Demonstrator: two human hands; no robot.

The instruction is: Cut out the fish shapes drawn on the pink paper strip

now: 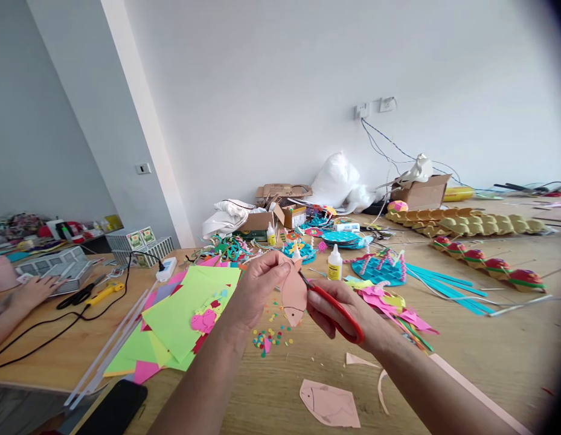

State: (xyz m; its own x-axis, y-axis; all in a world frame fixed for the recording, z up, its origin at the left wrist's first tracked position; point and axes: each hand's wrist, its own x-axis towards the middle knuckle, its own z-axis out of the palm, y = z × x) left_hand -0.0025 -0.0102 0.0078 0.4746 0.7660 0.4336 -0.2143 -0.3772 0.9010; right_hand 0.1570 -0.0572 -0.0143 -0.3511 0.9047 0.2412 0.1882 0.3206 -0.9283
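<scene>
My left hand pinches the upper end of a salmon-pink paper fish, which hangs with its drawn head and eye pointing down. In my right hand are red-handled scissors, their blades at the fish's right edge near the tail. How far the blades are apart cannot be made out. Below on the table lies a second piece of pink paper with a fish drawn on it. Thin curved pink offcuts rest beside that piece.
Green paper sheets and a black phone lie left. White glue bottles stand behind my hands, near blue paper crafts. Egg cartons are at right. Another person's hand is at far left, near a hot-glue gun.
</scene>
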